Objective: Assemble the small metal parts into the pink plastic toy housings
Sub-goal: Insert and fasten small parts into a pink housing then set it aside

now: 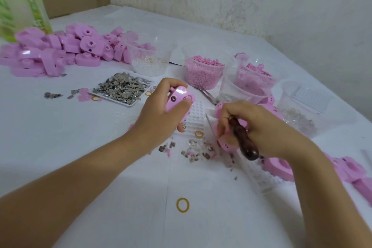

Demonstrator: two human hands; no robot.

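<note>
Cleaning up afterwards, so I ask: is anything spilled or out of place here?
Yes: small metal parts lie loose on the table outside the tray, some left of it. A yellow rubber band lies alone near the front edge.

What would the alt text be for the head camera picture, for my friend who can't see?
A person's left hand holds a pink toy housing while the right hand grips a dark-handled tool over a white table. Below them lie small metal parts, more fill a tray, and a pile of pink housings sits behind.

White table (120, 197): pink housings (60, 50), cups (203, 70), tray (122, 88).
</note>
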